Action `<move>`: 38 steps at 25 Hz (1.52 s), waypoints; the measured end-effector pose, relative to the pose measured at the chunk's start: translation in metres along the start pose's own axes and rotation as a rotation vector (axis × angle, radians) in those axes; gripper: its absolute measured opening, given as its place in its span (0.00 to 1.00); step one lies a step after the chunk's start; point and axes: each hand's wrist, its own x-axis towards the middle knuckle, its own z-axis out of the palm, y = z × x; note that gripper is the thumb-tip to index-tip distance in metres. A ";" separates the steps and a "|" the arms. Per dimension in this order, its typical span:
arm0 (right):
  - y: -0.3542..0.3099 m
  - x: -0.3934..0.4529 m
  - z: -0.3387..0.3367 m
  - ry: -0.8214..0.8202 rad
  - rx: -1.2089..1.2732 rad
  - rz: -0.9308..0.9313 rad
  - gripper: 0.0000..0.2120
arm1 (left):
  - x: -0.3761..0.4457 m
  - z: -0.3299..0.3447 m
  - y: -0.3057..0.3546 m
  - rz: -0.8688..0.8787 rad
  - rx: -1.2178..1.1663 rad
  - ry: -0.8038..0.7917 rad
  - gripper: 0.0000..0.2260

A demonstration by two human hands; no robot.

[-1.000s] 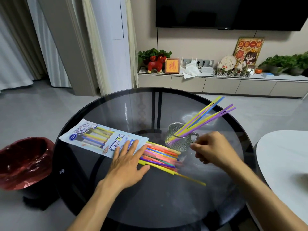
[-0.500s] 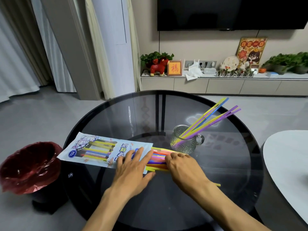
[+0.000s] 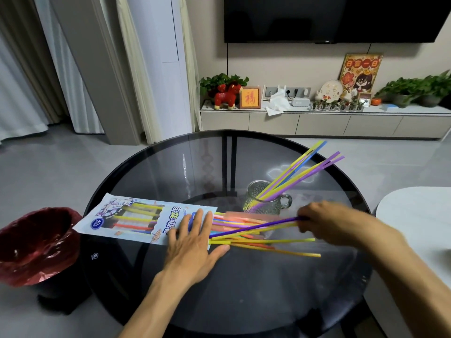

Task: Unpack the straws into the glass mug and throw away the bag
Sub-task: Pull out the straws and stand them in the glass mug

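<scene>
Thin plastic straws (image 3: pixel 246 236) fanned from the flat printed bag's (image 3: pixel 136 219) open end at frame centre. Your left hand (image 3: pixel 195 245) lay flat, fingers straight, pressing the bag's mouth. Your right hand (image 3: pixel 329 222) pinched a purple straw (image 3: pixel 253 228) and others. Behind, the knobbly glass mug (image 3: pixel 262 200) already held several on the round glass table (image 3: pixel 244 289).

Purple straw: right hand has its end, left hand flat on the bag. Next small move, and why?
Probably lift the purple straw clear of the bag and tip it into the glass mug: the right hand pinches its end, the left hand pins the bag, and the mug already holds straws.
</scene>
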 end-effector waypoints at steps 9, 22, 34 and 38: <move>-0.028 0.000 0.015 0.367 -0.053 -0.093 0.06 | -0.009 -0.032 0.012 -0.050 -0.293 0.424 0.30; -0.055 -0.012 -0.008 1.127 0.663 -0.312 0.26 | -0.018 -0.055 0.024 0.222 -1.043 0.343 0.10; -0.075 0.005 0.022 0.205 1.339 -0.595 0.10 | -0.025 -0.038 0.031 0.309 -1.135 -0.403 0.08; -0.072 0.007 0.025 0.167 1.380 -0.552 0.05 | -0.024 -0.038 0.030 0.344 -1.166 -0.481 0.08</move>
